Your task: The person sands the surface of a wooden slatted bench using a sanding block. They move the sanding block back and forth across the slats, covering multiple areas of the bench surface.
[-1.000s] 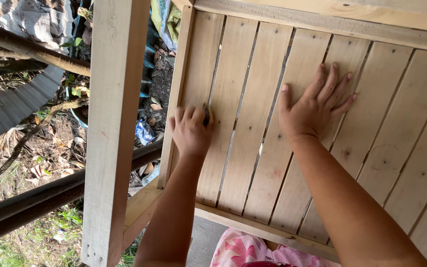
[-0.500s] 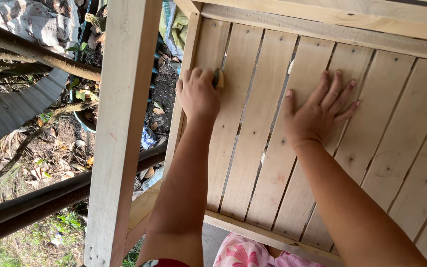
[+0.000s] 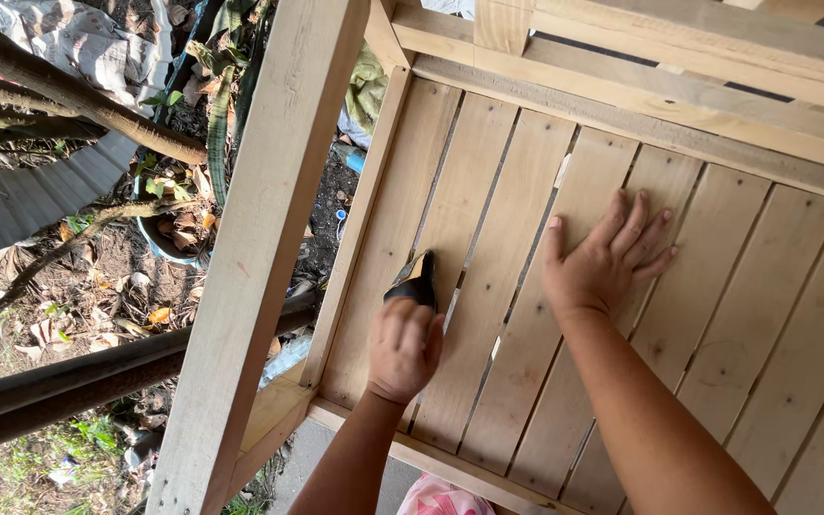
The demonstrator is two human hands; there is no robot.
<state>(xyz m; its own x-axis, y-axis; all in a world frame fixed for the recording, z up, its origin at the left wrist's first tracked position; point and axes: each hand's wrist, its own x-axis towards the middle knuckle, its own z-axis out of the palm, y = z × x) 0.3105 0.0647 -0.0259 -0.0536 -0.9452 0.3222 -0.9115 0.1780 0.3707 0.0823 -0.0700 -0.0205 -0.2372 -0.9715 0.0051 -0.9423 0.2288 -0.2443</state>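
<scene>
the folded piece of sandpaper [image 3: 415, 279] sits low on the slatted wooden panel [image 3: 488, 315], clamped in my left hand [image 3: 402, 348], which has slid down from the top rail since half a second ago: a downward stroke. my right hand [image 3: 598, 262] stays flat, fingers spread. two hands, one sandpaper, one upright post [image 3: 259, 257].

Two bare forearms end in bare hands, the left hand [image 3: 404, 348] and the right hand [image 3: 601, 259]. No sleeves, gloves, rings, watch or bracelets show on either. Fingernails are short and unpainted. At six o'clock, a patch of pink patterned clothing [image 3: 441, 498] shows.
</scene>
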